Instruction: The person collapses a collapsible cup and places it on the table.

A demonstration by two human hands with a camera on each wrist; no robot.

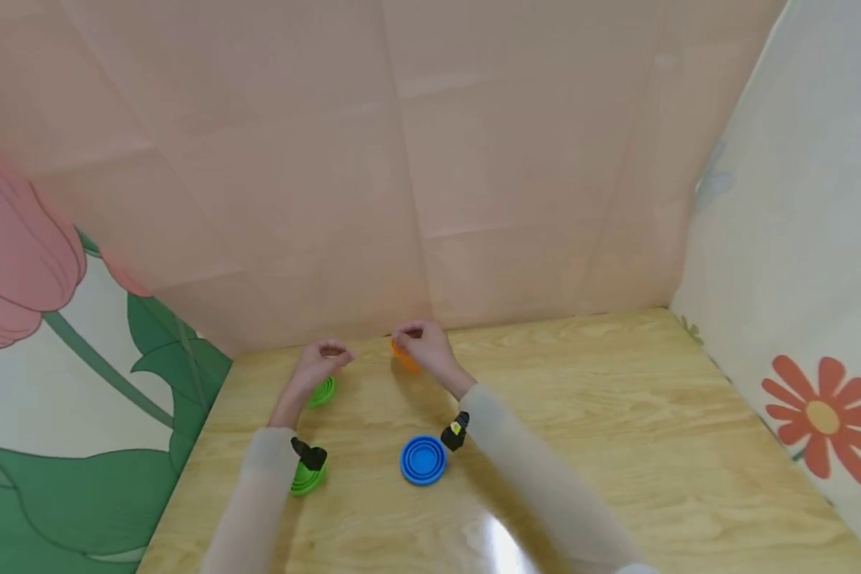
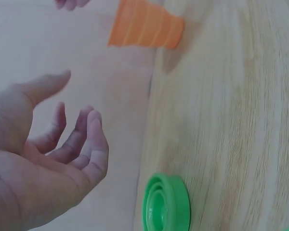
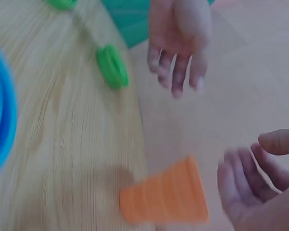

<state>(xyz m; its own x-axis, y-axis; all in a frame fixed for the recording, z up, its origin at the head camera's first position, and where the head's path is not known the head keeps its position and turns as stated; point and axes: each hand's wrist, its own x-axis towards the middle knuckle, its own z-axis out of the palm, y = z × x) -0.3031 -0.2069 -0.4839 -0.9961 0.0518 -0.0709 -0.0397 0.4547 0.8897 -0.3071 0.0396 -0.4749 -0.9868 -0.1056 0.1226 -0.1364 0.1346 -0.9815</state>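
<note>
An orange collapsible cup [image 1: 405, 360], drawn out to full height with ringed sides, stands upright near the table's back edge. Just above its rim hovers my right hand [image 1: 433, 351]; the right wrist view shows its loosely bent fingers [image 3: 236, 180] apart from the cup's wall [image 3: 166, 195]. To the left, my left hand [image 1: 316, 371] is raised in the air, thumb and fingers spread apart with nothing between them. Beneath it lies a flattened green collapsible cup [image 1: 322, 392], whose nested rings show in the left wrist view.
A blue flattened cup [image 1: 423, 460] sits nearer the front, between the forearms. Another green flattened cup [image 1: 306, 480] is partly covered by the left wrist's camera. A pinkish sheet [image 1: 531, 199] hangs behind the wooden table [image 1: 617, 414], and flowered panels flank it.
</note>
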